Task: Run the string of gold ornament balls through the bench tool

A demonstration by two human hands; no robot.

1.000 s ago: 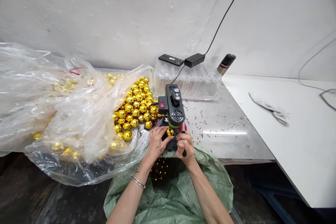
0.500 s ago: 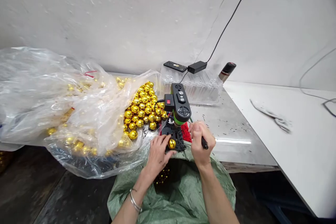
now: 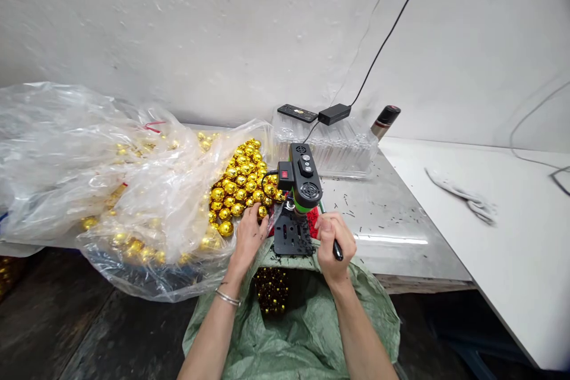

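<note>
At the near edge of the pile, my left hand (image 3: 249,236) has its thumb and fingers round a shiny gold ball (image 3: 262,212). More gold balls (image 3: 240,181) lie heaped in the mouth of a clear plastic bag (image 3: 178,208). My right hand (image 3: 335,243) is closed in a fist round the black-tipped lever handle (image 3: 338,251) of a small bench press-like machine (image 3: 306,175) with a black housing. Its slotted black base plate (image 3: 289,234) carries no ball and has dark bits scattered on it. Below, an open green sack (image 3: 307,309) contains gold balls (image 3: 271,291).
Clear plastic trays (image 3: 329,151) stand behind the machine, with a phone (image 3: 297,112) and a black power adapter (image 3: 335,113) on top. A bottle (image 3: 385,121) leans beside them. Black scraps litter the metal tabletop (image 3: 392,208). A glove (image 3: 461,195) lies on the white table (image 3: 512,249).
My left hand has moved from the base plate left to the pile. The gold ball that sat on the plate is gone from it. My right hand has shifted slightly left, still gripping the lever.
</note>
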